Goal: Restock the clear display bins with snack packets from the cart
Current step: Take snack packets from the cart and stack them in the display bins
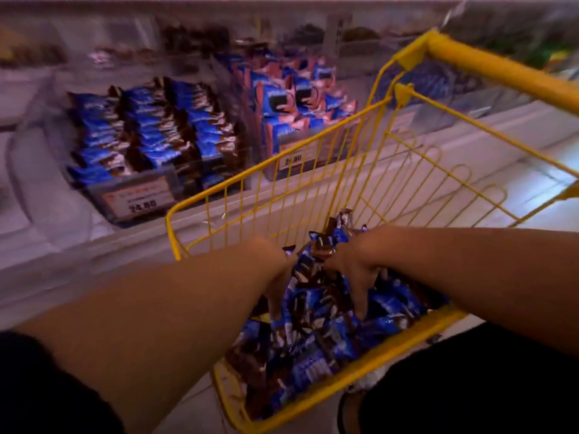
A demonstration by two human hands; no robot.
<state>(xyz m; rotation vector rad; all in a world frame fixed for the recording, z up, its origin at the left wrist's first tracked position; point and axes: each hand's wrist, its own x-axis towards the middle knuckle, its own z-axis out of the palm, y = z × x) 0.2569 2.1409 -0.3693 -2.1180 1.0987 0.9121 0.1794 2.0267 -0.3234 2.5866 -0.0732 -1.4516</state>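
Note:
A yellow wire cart (316, 170) stands before the shelf, its bottom heaped with blue and brown snack packets (316, 346). Both my hands reach down into that heap. My left hand (277, 288) is buried among the packets, its fingers mostly hidden. My right hand (355, 270) grips a bunch of packets (326, 245) that stick up between the two hands. On the shelf behind, a clear display bin (147, 189) holds rows of the same blue and brown packets (156, 130).
A second clear bin (291, 158) to the right holds blue and pink packets (294, 95). Price labels front both bins. The cart's thick yellow handle (501, 70) crosses the upper right. White shelf base runs along the floor. The frame is motion blurred.

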